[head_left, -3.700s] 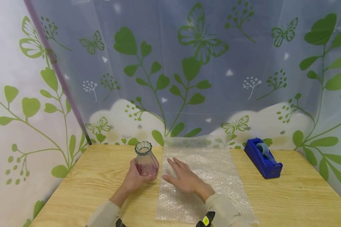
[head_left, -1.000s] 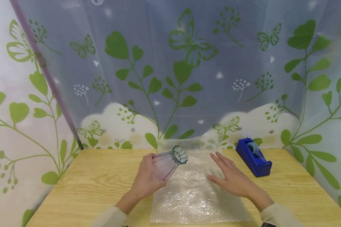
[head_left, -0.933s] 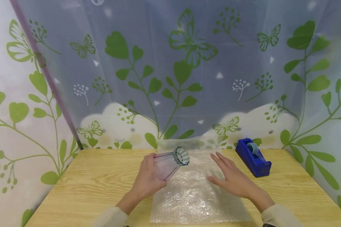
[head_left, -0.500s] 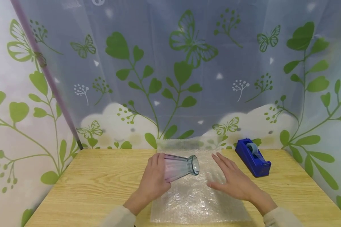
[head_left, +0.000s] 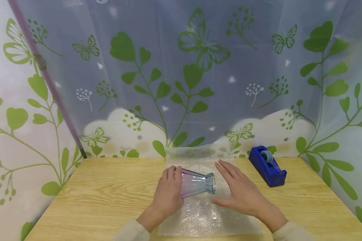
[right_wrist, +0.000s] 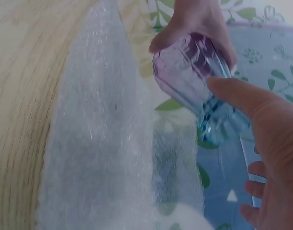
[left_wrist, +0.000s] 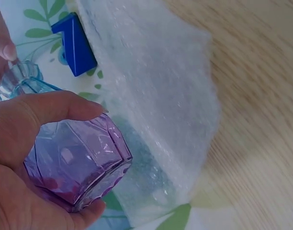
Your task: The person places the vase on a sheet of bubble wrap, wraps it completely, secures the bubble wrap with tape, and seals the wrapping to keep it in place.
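My left hand (head_left: 168,192) grips a faceted glass vase (head_left: 196,183) round its wide pink-purple base, seen close in the left wrist view. The vase lies tilted on its side above the bubble wrap (head_left: 205,217), its bluish scalloped mouth pointing right. My right hand (head_left: 244,192) is just right of that mouth, thumb and fingers spread apart and holding nothing. In the right wrist view, the right thumb (right_wrist: 232,91) overlaps the vase's neck. The bubble wrap sheet lies flat on the table under both hands, its far end rising against the backdrop.
A blue tape dispenser (head_left: 267,166) with a roll of clear tape stands at the back right of the wooden table (head_left: 108,187). Behind the table's far edge hangs a curtain (head_left: 157,93) printed with leaves and butterflies, and similar cloth lines both sides.
My left hand has lifted the vase from upright at the left to over the bubble wrap and tipped its mouth rightward. My right hand moved right off the wrap, then slightly back toward the mouth.
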Demonstrator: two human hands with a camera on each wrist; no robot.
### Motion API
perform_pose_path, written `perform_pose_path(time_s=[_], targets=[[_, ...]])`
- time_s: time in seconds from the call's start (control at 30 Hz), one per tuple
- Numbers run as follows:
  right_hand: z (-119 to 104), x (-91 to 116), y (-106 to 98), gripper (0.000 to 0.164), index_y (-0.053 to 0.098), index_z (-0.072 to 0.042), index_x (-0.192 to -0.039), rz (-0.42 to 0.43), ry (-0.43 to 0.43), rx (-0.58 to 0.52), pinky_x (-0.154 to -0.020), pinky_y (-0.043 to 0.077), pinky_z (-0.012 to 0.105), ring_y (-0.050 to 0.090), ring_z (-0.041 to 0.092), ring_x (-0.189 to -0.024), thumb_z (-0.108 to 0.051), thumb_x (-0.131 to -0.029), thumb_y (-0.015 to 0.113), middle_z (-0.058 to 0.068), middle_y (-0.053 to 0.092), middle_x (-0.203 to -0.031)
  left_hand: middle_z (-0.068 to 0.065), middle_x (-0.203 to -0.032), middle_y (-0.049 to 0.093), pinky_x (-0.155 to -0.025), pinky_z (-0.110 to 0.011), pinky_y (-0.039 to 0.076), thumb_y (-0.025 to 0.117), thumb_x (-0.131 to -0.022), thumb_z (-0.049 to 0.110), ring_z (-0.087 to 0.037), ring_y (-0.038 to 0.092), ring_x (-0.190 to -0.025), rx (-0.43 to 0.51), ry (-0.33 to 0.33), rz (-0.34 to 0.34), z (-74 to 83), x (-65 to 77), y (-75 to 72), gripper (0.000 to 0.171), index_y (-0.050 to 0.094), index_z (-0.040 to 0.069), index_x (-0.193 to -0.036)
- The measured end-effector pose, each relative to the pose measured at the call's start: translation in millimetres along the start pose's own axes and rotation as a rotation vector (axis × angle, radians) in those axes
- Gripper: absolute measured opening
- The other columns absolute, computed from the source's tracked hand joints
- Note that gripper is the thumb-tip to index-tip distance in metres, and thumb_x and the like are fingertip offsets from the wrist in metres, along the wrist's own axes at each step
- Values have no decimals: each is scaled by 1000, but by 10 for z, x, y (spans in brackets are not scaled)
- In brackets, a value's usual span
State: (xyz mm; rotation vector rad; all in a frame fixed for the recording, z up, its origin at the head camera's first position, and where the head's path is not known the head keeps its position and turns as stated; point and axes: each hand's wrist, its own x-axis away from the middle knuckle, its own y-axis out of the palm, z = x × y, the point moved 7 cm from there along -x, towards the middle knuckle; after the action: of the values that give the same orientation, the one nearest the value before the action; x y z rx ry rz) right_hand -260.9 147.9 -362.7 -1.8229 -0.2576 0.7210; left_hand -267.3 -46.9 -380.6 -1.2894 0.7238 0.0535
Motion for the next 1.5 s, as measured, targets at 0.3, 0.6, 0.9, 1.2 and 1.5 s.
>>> perform_pose_path(time_s=[0.3, 0.6, 0.9, 1.2, 1.5], targets=[[-339, -112, 15, 103, 37, 4, -142, 16, -151, 246, -107, 29, 47, 33, 34, -135, -51, -67, 80, 18, 38, -146, -15, -103, 47, -73, -40, 50, 78, -43, 6, -34, 49, -96, -67, 15, 44, 141, -5, -7, 80, 44, -2, -115], [-442, -171, 101, 89, 51, 3, -132, -5, -94, 375, -105, 30, 48, 51, 31, -119, -37, -61, 88, 15, 57, -128, -14, -104, 47, -71, -39, 51, 84, -44, 12, -31, 50, -97, -80, 4, 17, 309, -19, 6, 83, 44, 0, -115], [-462, -169, 88, 57, 56, -5, -99, 22, -61, 457, -68, 48, 39, 58, 25, -76, -27, -56, 86, 6, 59, -82, -13, -103, 48, -73, -37, 50, 84, -44, 13, -30, 50, -96, -90, 25, 24, 430, -5, -23, 82, 45, 0, -116], [-339, -149, 99, 59, 57, -8, -102, 63, -73, 406, -64, 47, 38, 57, 24, -76, -25, -51, 83, 5, 62, -86, -13, -112, 50, -84, -38, 48, 85, -43, 19, -30, 50, -102, -73, 50, 53, 410, 19, -16, 92, 46, 2, -124], [-275, -126, 74, 60, 58, -10, -105, 76, -63, 338, -69, 45, 38, 56, 22, -79, -24, -52, 81, 3, 63, -90, -13, -124, 50, -94, -42, 43, 88, -51, 43, -30, 51, -108, -45, 107, 30, 312, 60, -42, 106, 40, 6, -138]])
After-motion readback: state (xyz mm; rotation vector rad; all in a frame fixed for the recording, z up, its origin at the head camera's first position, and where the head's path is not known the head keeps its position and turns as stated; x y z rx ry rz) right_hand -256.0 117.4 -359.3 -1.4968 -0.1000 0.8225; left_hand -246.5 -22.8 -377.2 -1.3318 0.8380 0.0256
